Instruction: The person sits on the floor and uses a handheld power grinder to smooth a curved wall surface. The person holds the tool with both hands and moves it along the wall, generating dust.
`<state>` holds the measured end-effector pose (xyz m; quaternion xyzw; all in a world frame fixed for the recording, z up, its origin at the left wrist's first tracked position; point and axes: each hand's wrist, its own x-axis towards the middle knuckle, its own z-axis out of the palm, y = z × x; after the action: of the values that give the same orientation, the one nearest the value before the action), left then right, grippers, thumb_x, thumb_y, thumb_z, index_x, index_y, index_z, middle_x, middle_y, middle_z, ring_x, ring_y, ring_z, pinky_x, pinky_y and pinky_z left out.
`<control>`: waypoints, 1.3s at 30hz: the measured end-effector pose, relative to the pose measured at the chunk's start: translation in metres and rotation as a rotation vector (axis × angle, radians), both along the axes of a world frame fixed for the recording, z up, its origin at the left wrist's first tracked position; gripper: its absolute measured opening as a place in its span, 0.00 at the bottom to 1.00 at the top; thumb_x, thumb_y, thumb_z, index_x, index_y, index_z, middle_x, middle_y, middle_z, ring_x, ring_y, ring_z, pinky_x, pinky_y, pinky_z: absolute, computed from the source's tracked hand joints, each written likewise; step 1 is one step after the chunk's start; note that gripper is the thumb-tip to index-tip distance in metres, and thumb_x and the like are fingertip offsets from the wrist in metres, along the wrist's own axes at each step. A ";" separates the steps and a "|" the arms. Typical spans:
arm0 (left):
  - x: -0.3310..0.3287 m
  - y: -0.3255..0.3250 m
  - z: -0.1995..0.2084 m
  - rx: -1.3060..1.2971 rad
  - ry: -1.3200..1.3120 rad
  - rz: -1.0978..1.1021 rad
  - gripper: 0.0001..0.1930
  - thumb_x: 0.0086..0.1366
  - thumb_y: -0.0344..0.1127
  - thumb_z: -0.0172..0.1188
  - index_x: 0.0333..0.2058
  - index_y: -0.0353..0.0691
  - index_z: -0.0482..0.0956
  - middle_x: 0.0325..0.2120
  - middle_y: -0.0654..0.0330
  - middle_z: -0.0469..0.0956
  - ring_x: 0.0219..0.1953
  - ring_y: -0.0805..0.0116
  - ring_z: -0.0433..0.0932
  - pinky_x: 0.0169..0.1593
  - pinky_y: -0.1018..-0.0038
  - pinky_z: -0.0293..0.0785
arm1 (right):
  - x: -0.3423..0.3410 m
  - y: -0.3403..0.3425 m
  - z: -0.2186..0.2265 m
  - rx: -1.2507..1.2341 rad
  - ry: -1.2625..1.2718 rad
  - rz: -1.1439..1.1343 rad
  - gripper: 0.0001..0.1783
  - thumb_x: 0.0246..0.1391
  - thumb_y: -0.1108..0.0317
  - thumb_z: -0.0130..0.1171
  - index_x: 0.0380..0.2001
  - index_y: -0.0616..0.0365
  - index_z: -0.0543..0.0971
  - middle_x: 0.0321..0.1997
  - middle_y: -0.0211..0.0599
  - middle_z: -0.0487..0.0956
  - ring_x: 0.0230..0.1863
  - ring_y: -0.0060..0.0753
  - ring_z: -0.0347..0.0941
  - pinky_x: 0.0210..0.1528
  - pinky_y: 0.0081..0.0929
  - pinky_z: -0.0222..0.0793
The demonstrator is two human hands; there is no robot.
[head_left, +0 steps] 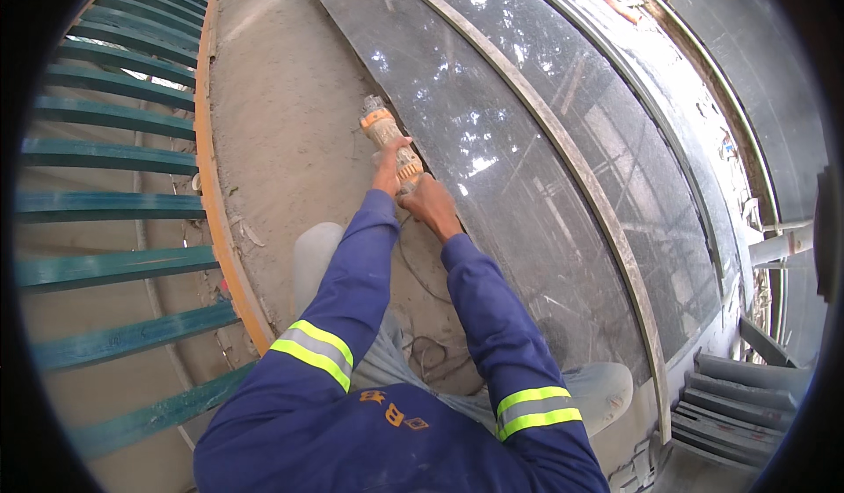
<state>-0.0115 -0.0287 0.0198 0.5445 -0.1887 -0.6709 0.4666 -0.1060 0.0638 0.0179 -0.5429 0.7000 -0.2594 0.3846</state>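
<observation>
Both my hands grip a dusty orange angle grinder [381, 129] with a grey metal head pointing away from me. My left hand [388, 167] wraps around the middle of its body, and my right hand [432, 205] closes around the rear end nearer to me. The grinder's head lies close to the left edge of a dark, glossy slab [492, 167]; whether it touches that edge I cannot tell. A thin dark cord [411, 269] runs from near my right hand down to loops on the ground between my legs.
Dusty ground [272, 71] stretches left of the slab. Beyond it stand green slats [114, 203] along an orange beam [208, 132]. A long narrow strip [563, 137] crosses the dark surface. Several dark pieces [743, 396] are stacked at the lower right.
</observation>
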 end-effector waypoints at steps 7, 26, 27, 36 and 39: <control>0.002 0.007 -0.016 -0.013 -0.025 -0.016 0.20 0.50 0.37 0.71 0.38 0.38 0.74 0.27 0.59 0.74 0.24 0.63 0.78 0.27 0.63 0.79 | 0.000 0.009 -0.004 0.036 0.005 -0.017 0.29 0.40 0.58 0.68 0.40 0.72 0.78 0.26 0.52 0.84 0.25 0.47 0.83 0.34 0.40 0.78; -0.001 0.024 -0.019 0.041 -0.035 -0.050 0.20 0.52 0.37 0.70 0.41 0.40 0.72 0.27 0.59 0.74 0.25 0.62 0.78 0.29 0.61 0.81 | -0.010 0.038 0.009 0.005 -0.011 -0.009 0.26 0.44 0.59 0.65 0.39 0.72 0.77 0.37 0.66 0.83 0.41 0.63 0.82 0.45 0.51 0.76; -0.004 0.024 -0.016 0.031 -0.037 -0.055 0.20 0.52 0.37 0.70 0.41 0.39 0.72 0.27 0.59 0.74 0.24 0.62 0.78 0.29 0.61 0.80 | -0.011 0.038 0.009 0.011 -0.009 -0.009 0.26 0.45 0.59 0.65 0.39 0.72 0.77 0.37 0.66 0.83 0.41 0.63 0.82 0.45 0.51 0.76; -0.007 0.034 -0.010 -0.003 -0.069 -0.059 0.21 0.52 0.37 0.69 0.42 0.38 0.72 0.27 0.58 0.74 0.23 0.62 0.78 0.27 0.63 0.80 | -0.014 0.047 0.013 0.031 -0.019 -0.016 0.27 0.45 0.58 0.66 0.42 0.70 0.76 0.41 0.63 0.83 0.43 0.61 0.82 0.47 0.50 0.76; -0.003 0.029 -0.019 0.006 -0.080 -0.060 0.21 0.52 0.37 0.69 0.42 0.38 0.72 0.27 0.58 0.74 0.24 0.62 0.78 0.28 0.62 0.81 | -0.014 0.046 0.014 0.046 -0.039 -0.018 0.28 0.45 0.57 0.66 0.42 0.70 0.76 0.41 0.63 0.83 0.44 0.60 0.82 0.48 0.49 0.76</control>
<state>-0.0141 0.0003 0.0007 0.5664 -0.2218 -0.6629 0.4367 -0.1199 0.1093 0.0318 -0.5227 0.7030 -0.2571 0.4081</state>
